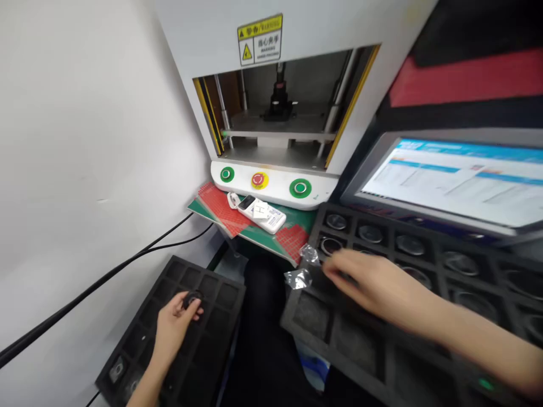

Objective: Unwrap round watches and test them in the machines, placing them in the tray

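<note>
a person's left hand point(175, 322) has its grip closed on a dark round part point(193, 297), held over the left foam tray point(220, 319) of square compartments. the right hand point(369, 277), blurred, reaches across the right foam tray point(311, 316), fingertips near two scraps of clear film point(299, 278); whether its grip holds anything cannot be told. round pieces point(371, 233) sit in that tray's upper compartments, below a lit screen point(458, 181). a white handheld device point(274, 219) lies on the green-and-red surface point(303, 218) before a white press point(360, 147).
</note>
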Motion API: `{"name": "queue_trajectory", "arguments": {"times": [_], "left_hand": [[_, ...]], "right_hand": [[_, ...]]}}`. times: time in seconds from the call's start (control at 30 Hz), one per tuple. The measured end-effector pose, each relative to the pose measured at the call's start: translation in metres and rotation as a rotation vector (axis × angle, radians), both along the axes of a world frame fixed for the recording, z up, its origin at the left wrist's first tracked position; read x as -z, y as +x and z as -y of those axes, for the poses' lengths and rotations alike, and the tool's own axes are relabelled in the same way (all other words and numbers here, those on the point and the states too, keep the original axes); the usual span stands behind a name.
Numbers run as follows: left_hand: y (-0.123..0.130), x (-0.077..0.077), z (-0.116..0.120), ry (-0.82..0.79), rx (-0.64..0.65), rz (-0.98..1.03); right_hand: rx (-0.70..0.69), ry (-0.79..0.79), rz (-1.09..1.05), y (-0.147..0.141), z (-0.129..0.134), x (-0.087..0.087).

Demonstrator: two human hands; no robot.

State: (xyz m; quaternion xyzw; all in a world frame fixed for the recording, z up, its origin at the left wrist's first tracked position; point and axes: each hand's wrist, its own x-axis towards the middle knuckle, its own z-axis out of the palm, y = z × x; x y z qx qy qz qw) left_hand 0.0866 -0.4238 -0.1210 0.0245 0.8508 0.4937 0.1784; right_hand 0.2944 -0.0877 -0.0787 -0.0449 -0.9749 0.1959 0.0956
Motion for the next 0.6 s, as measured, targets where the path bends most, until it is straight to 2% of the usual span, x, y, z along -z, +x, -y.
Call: {"name": "queue_trajectory", "arguments": {"times": [0.1,0.17,0.23,0.37,0.6], "left_hand": [[0.028,-0.008,-0.043,0.139,0.077,0.087],[0.044,-0.013,-0.062,0.204,0.107,0.138],[0.057,-0.014,-0.074,0.252,0.13,0.185],[0.076,-0.014,-0.093,0.325,0.151,0.264],[0.082,-0.02,-0.112,0.388,0.22,0.365]], "right_hand": [[-0.003,0.06,0.089,-0.07,-0.044,-0.001],[-0.035,0.098,0.153,-0.103,-0.059,0.007],[-0.075,0.126,0.211,-0.124,-0.064,0.019],[-0.124,0.162,0.298,-0.14,-0.062,0.032],[-0.15,0.224,0.41,-0.147,-0.06,0.026]]}}
